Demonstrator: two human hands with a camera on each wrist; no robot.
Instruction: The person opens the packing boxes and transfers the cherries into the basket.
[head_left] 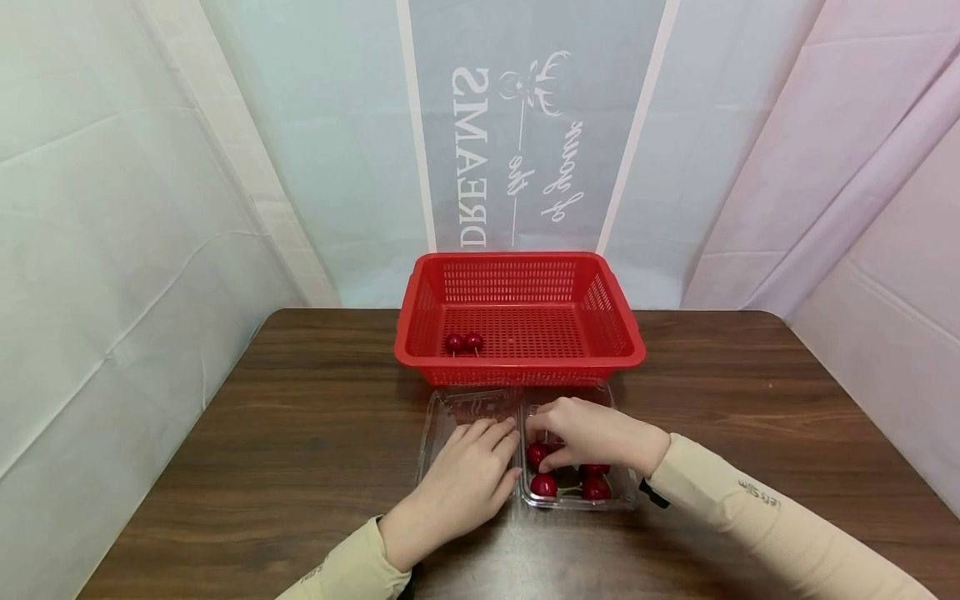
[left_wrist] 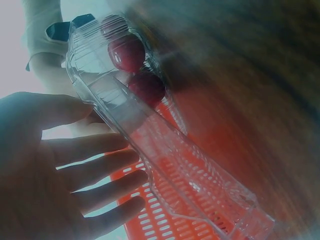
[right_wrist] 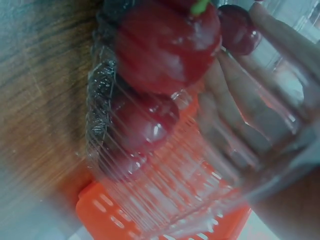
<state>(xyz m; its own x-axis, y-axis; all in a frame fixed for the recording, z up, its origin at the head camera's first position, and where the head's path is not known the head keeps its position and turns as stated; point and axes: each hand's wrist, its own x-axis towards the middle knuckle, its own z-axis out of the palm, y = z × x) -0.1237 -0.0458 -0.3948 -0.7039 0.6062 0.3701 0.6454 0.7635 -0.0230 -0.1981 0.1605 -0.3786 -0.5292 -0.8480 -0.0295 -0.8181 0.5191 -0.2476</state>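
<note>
A clear plastic clamshell box point(head_left: 622, 502) lies opened out on the table, several dark red cherries in its right half. My right hand point(head_left: 592, 432) reaches down into that half, thumb and fingers curled about a cherry point(head_left: 537, 454) at its left side. Another cherry point(head_left: 543, 485) sits just in front. The right wrist view shows this hand point(right_wrist: 250, 100) through the clear wall, with a large cherry point(right_wrist: 167, 47) close to the camera. Over the lid point(head_left: 429, 433), my left hand point(head_left: 465, 479) rests with its fingers extended; the left wrist view shows them touching the plastic edge.
Right behind the box stands a red perforated basket point(head_left: 517, 362), with two cherries point(head_left: 463, 342) at its left front inside. The brown wooden table point(head_left: 315, 467) extends to both sides. White cloth point(head_left: 112, 250) hangs at the sides and a printed curtain point(head_left: 360, 125) behind.
</note>
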